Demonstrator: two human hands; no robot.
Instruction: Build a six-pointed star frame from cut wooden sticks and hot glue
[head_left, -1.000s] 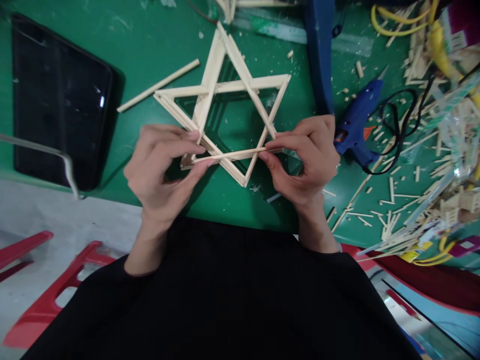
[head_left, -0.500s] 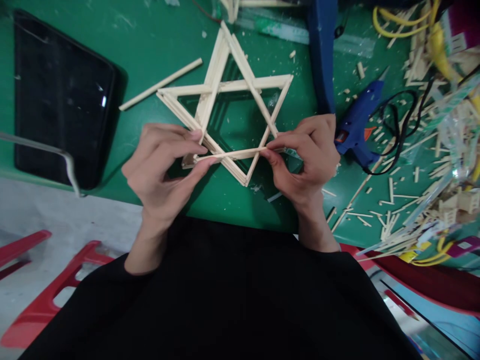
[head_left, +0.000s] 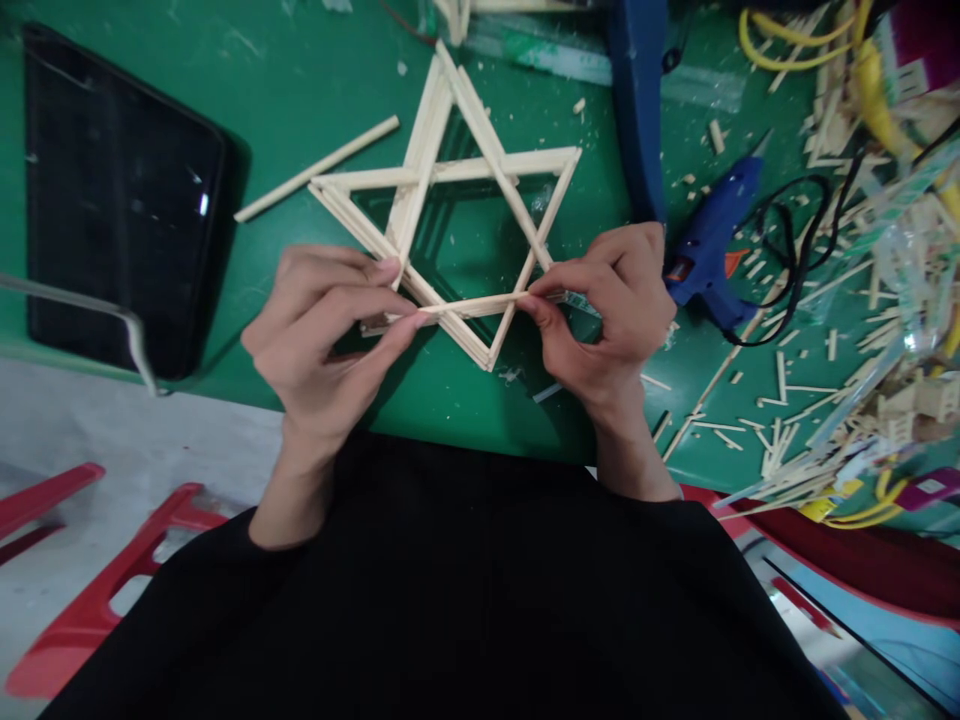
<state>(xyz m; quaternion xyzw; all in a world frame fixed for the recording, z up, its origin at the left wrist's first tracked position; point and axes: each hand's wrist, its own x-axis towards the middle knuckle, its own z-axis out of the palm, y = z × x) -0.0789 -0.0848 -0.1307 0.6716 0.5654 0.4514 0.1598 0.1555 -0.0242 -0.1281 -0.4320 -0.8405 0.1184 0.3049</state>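
A six-pointed star frame (head_left: 491,138) of pale wooden sticks lies on the green table in front of me. Across its near side runs a wooden stick (head_left: 480,304), pinched at both ends. My left hand (head_left: 330,325) closes thumb and forefinger on the stick's left end, its other fingers against the star's lower left corner. At the stick's right end, my right hand (head_left: 607,310) pinches with thumb and forefinger beside the star's lower right side. My fingertips hide both lower corners in part. One loose stick (head_left: 319,168) rests left of the star.
A black tablet-like device (head_left: 124,200) lies at the left, with a bent metal bar (head_left: 82,295) in front of it. On the right are a blue glue gun (head_left: 712,235) with a black cord, scattered stick offcuts (head_left: 784,440) and yellow-handled tools (head_left: 874,95). A red stool (head_left: 112,600) stands below left.
The left thumb and fingertips have closed more tightly on the stick's left end. The whole view has shifted very slightly; the star and the right hand look otherwise the same.
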